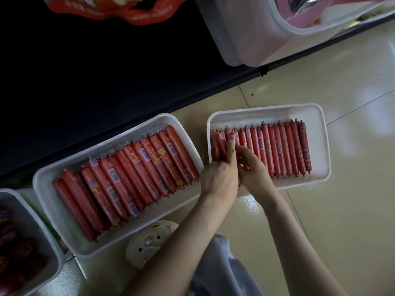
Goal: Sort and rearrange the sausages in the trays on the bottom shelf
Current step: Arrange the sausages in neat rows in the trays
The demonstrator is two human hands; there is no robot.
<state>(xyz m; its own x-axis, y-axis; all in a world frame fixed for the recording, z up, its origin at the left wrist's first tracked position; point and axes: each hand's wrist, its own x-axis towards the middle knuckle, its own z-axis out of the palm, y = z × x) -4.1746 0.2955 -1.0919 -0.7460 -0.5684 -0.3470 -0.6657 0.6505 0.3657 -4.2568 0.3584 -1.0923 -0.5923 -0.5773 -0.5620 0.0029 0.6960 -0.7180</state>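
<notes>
At the left end of the right tray: both hands work close together, touching at the knuckles, over the first few small sausages.
Left hand [220, 176]: its index finger [230, 149] lies straight along one sausage, pointing far; the other fingers curl down over the near ends. A real grip cannot be told.
Right hand [253, 167]: the fingers are bent and rest on top of the neighbouring sausages, with the thumb hidden. Whether it pinches any cannot be told.
Small sausages [284, 150]: thin red sticks in one row, side by side, running from the left wall nearly to the right wall.
Right tray [319, 144]: white, on the floor tiles [352, 210], well right of the shelf edge.
Left tray [48, 189]: white, lying at a slant just beside the dark shelf [85, 71].
Big sausages [128, 178]: longer red sticks with barcodes, packed in a slanted row in the left tray.
Far-left tray [27, 218]: cut off by the picture's edge, with dark red, blurred contents.
Near the arms: a white shoe [149, 242] and pale grey cloth [224, 265].
Far side: a clear bin [245, 39] and a red bag [119, 11].
</notes>
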